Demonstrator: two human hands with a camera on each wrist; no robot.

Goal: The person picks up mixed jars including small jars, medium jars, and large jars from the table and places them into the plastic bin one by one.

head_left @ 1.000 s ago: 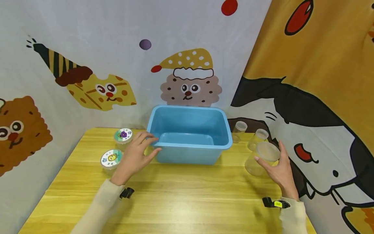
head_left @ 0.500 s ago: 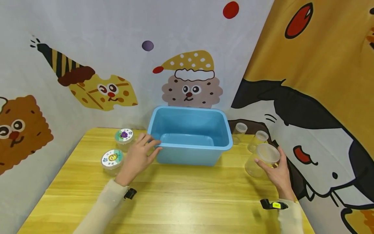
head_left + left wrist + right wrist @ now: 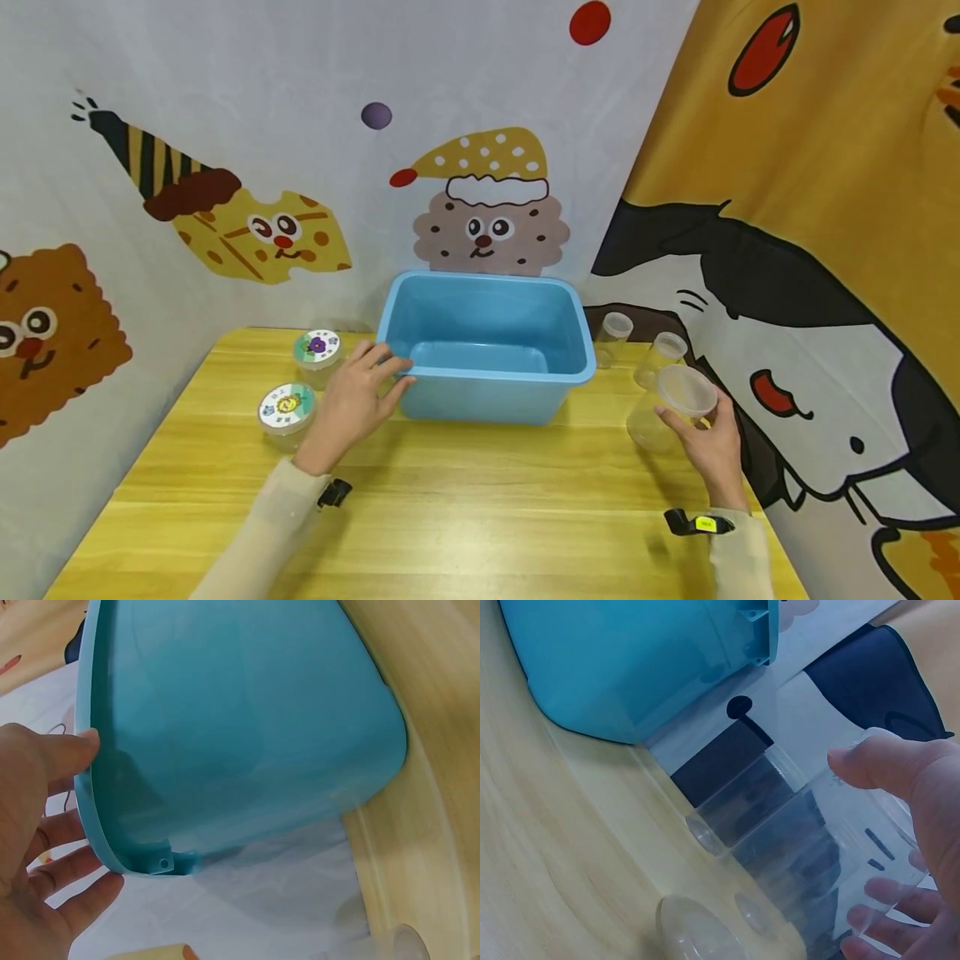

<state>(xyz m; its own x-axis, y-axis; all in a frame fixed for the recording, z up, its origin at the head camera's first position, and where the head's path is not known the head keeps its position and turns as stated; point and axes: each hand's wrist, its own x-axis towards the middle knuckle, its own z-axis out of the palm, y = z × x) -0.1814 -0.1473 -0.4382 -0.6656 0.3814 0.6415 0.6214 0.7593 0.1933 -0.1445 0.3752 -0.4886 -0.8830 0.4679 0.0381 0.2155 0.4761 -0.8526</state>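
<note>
In the head view, a light blue plastic bin (image 3: 483, 398) stands at the back of the table. My left hand (image 3: 356, 402) holds its rim at the near left corner. The left wrist view has the thumb (image 3: 71, 754) on the outer side of that rim and the fingers beyond it. At the right, a large clear jar (image 3: 687, 390) with a translucent lid stands upright. My right hand (image 3: 712, 442) grips it just below the lid, thumb on the near side, fingers curled round the far side.
Behind the large jar stand two smaller clear jars (image 3: 615, 327) with pale lids. Left of the bin are two tubs, one with a purple flower lid (image 3: 317, 344), one with a sunflower lid (image 3: 287, 404). A cartoon-printed curtain (image 3: 300, 67) closes off the table's back and sides.
My left hand has moved slightly right, its fingers and thumb settling onto the bin's rim. The right hand stays at the large jar with a very small shift. Bin and jars stand where they were.
</note>
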